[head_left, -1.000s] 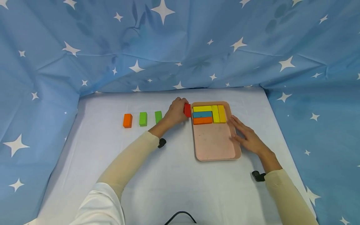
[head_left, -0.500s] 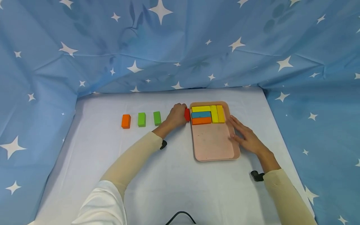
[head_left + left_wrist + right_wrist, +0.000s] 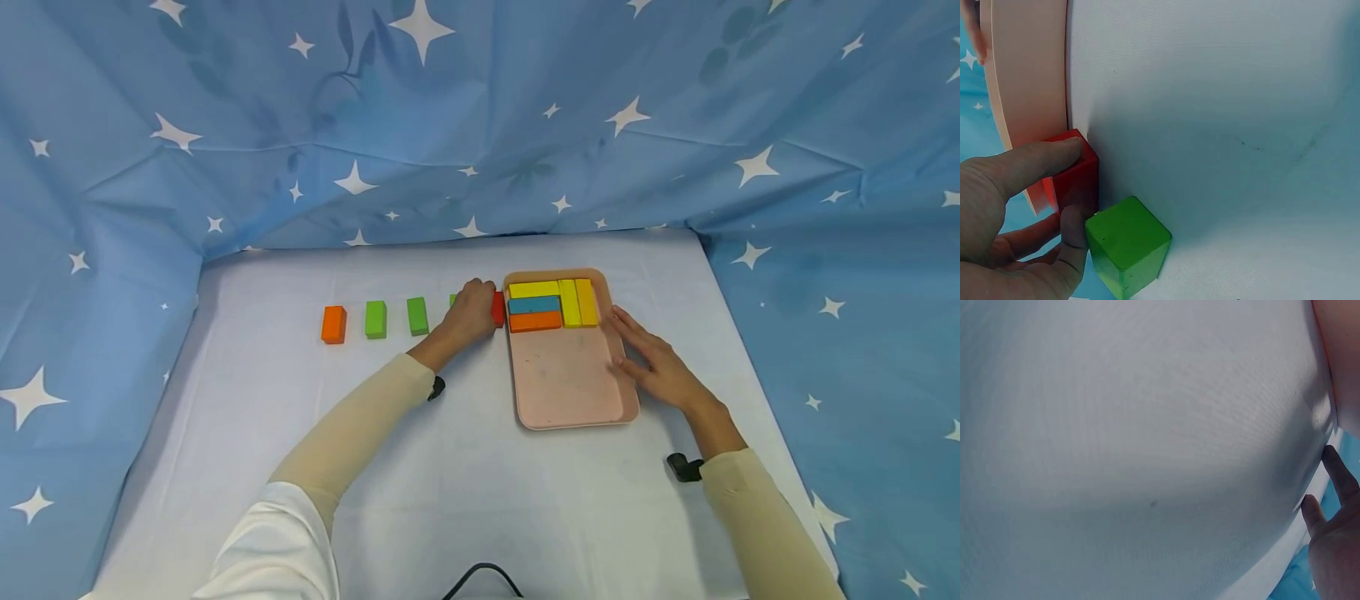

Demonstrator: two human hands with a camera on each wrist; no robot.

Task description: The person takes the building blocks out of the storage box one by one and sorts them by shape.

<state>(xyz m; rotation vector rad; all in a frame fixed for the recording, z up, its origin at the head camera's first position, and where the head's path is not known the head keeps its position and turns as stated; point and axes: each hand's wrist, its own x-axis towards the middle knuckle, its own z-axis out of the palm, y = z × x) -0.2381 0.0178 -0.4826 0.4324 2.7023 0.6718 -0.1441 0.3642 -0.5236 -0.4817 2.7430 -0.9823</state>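
My left hand (image 3: 468, 312) grips a red block (image 3: 498, 309) just left of a pink tray (image 3: 570, 387). The left wrist view shows fingers curled round the red block (image 3: 1075, 178), which touches the tray's rim (image 3: 1029, 94); a green block (image 3: 1127, 244) sits right beside it. At the tray's far end lie a yellow block (image 3: 534, 289), a blue block (image 3: 534, 305), an orange block (image 3: 536, 321) and two upright yellow blocks (image 3: 577, 302). My right hand (image 3: 651, 362) rests flat with straight fingers on the tray's right rim.
On the white table (image 3: 465, 483), left of my left hand, stand an orange block (image 3: 333, 324) and two green blocks (image 3: 376, 319) in a row. Blue star-patterned cloth (image 3: 480, 125) walls in the back and both sides. A black cable (image 3: 480, 579) lies at the near edge.
My left hand with the red block has come down slightly beside the tray's left rim. A green block now peeks out behind the hand. The right hand has stayed on the tray.
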